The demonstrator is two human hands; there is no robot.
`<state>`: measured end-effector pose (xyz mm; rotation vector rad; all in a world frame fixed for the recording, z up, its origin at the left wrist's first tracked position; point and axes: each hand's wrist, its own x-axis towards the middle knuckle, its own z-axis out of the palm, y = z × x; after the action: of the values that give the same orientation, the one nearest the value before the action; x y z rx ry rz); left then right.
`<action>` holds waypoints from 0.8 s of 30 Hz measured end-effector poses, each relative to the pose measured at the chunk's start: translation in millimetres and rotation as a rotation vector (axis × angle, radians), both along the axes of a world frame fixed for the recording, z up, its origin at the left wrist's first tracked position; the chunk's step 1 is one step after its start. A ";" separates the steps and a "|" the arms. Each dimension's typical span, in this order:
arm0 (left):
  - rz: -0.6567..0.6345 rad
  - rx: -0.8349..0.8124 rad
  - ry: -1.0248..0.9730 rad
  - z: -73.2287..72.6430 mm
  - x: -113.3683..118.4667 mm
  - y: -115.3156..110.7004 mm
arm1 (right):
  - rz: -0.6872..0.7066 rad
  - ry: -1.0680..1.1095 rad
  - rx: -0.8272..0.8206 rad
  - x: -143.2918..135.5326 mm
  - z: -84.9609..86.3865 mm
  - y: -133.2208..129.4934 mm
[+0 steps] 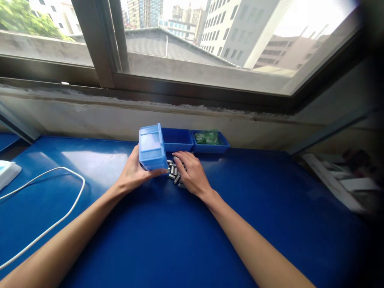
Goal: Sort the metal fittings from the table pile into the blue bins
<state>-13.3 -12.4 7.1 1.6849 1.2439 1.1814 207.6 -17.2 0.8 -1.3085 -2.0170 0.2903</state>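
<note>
My left hand [133, 170] grips a blue plastic bin [151, 146], its thumb along the near side and its other fingers mostly hidden. The bin is tilted, with its ribbed outside facing me and its open side out of my sight. Just right of it, several small grey metal pieces [174, 171] lie in a heap on the blue table [168, 236]. Over the right side of this heap is my right hand [194, 173], palm down, fingers reaching toward the bin and thumb apart. Any piece under the palm is hidden.
Behind my hands stand a blue bin [179, 147] and another blue bin [220, 149] holding green plastic packets [207, 137]. A white cable [64, 218] curves over the table's left side, near a white device [9, 173]. A window frame [192, 90] rises beyond the back wall.
</note>
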 end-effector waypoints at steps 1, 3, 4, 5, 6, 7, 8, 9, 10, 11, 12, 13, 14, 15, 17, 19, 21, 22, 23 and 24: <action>0.010 0.011 0.017 -1.1 -0.1 1.4 | 0.000 -0.006 -0.005 -0.3 0.1 -0.2; 0.027 0.026 0.034 -3.6 -0.4 4.4 | 0.003 -0.003 -0.011 -0.4 0.4 -0.6; 0.033 0.032 0.038 -4.7 -0.5 5.8 | 0.005 -0.002 -0.013 -0.4 0.4 -0.7; 0.035 0.034 0.039 -5.6 -0.5 6.9 | 0.006 -0.006 -0.015 -0.3 0.3 -0.7; 0.035 0.035 0.035 -6.4 -0.3 7.8 | 0.005 -0.015 -0.016 -0.2 -0.1 -0.7; 0.031 0.034 0.031 -7.1 -0.1 8.3 | 0.004 -0.029 -0.014 -0.2 -0.6 -0.6; 0.028 0.033 0.027 -7.8 0.2 8.7 | 0.003 -0.045 -0.013 -0.3 -1.2 -0.4; 0.026 0.034 0.022 -8.7 0.5 8.8 | 0.003 -0.060 -0.009 -0.5 -1.9 -0.3; 0.026 0.035 0.017 -9.6 0.7 8.8 | 0.003 -0.072 -0.004 -0.8 -2.4 -0.2; 0.027 0.035 0.013 -10.7 0.9 8.7 | 0.003 -0.082 0.000 -1.0 -2.8 -0.1; 0.029 0.037 0.010 -11.8 0.9 8.6 | 0.003 -0.092 0.003 -1.3 -3.0 -0.3; 0.031 0.040 0.009 -12.8 0.9 8.3 | 0.003 -0.102 0.003 -1.6 -3.0 -0.5; 0.033 0.043 0.009 -13.6 0.8 8.1 | 0.002 -0.113 0.003 -1.8 -2.8 -0.8; 0.036 0.048 0.011 -13.9 0.7 7.7 | 0.001 -0.125 0.003 -1.9 -2.6 -1.1; 0.045 0.057 0.012 -12.9 0.2 6.9 | -0.004 -0.147 0.007 -2.0 -2.3 -1.7; 0.065 0.064 0.018 -10.1 -0.6 6.0 | -0.014 -0.161 0.013 -2.1 -2.4 -1.9; 0.092 0.070 0.026 -7.1 -2.1 5.4 | -0.023 -0.162 0.020 -2.3 -2.6 -1.9; 0.103 0.070 0.029 -5.8 -3.1 5.3 | -0.025 -0.160 0.022 -2.4 -2.5 -1.8; 0.109 0.069 0.027 -4.8 -4.3 5.3 | -0.027 -0.156 0.023 -2.5 -2.4 -1.9; 0.111 0.066 0.021 -4.0 -5.4 5.3 | -0.027 -0.153 0.025 -2.5 -2.1 -2.0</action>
<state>-18.7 -7.1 3.1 1.6985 1.3398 1.2861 205.0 -19.2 -1.3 -1.3774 -2.1203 0.1556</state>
